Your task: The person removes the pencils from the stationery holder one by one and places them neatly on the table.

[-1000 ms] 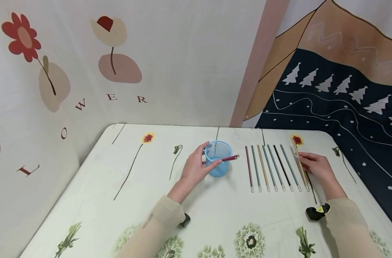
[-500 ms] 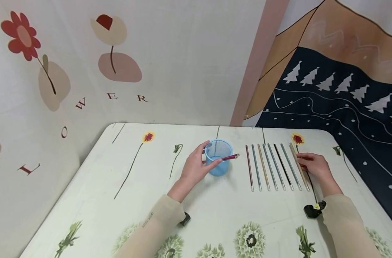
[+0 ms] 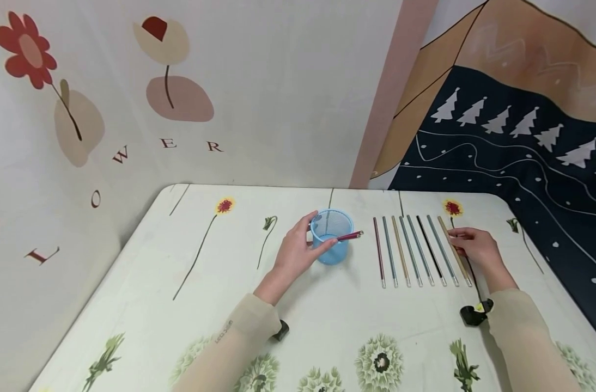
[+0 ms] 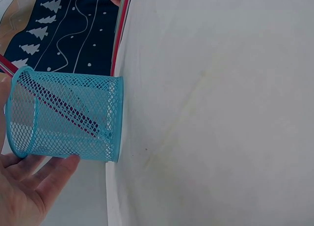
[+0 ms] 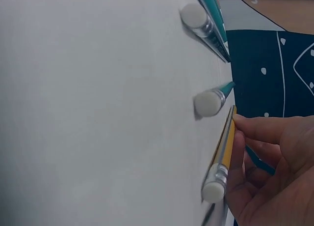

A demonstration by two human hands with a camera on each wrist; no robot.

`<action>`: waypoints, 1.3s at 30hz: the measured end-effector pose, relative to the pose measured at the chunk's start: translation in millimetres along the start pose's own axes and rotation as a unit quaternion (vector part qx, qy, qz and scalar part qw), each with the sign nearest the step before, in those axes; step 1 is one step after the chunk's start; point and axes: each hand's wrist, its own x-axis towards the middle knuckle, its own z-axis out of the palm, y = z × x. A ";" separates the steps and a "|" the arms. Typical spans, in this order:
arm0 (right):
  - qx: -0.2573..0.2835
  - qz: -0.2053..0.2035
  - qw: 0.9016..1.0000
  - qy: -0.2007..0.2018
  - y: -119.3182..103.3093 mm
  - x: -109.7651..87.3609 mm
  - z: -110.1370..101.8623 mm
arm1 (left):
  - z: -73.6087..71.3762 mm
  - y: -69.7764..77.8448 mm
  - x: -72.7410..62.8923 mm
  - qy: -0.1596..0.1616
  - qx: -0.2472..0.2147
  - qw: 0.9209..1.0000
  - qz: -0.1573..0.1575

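Observation:
My left hand (image 3: 298,247) holds a light-blue mesh pencil cup (image 4: 68,115), thumb across the front and fingers round its far side. Dark red pencils (image 3: 349,236) lean in the cup, their ends sticking out over the right rim. At the right end of a row of pencils, my right hand (image 3: 476,250) pinches a yellow pencil (image 5: 226,147) between thumb and fingers. This pencil lies along the table, its white eraser end toward me. A teal pencil (image 3: 442,250) lies just left of it.
Several more pencils continue the row leftward, among them a black pencil (image 3: 431,250) and a dark red pencil (image 3: 378,251) at its left end. A flower-printed cloth covers the table (image 3: 327,316). Printed curtains (image 3: 278,98) hang behind its far edge.
The yellow pencil's far end has swung left and come down, so the pencil lies in line with the row. My right hand has shifted slightly left; the left hand keeps hold of the cup.

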 end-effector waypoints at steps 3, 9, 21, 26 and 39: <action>0.001 -0.001 1.000 0.003 0.1 0.9 -0.4 | 0.0 0.4 0.5 0.001 -0.001 1.000 0.002; 0.019 0.003 1.000 0.011 4.9 -0.8 -2.4 | 3.0 0.1 -0.1 -0.004 -0.006 1.000 -0.001; 0.104 0.011 0.995 0.006 1.7 -13.0 -6.4 | 4.2 2.2 -4.7 -0.008 -0.008 1.000 -0.009; 0.157 -0.016 0.987 0.004 -6.1 -19.1 -5.4 | 3.7 1.7 -4.2 -0.008 -0.007 1.000 -0.007; 0.196 -0.072 0.978 -0.027 -29.8 -22.0 18.1 | 0.6 -1.4 -1.8 0.001 -0.003 1.000 -0.002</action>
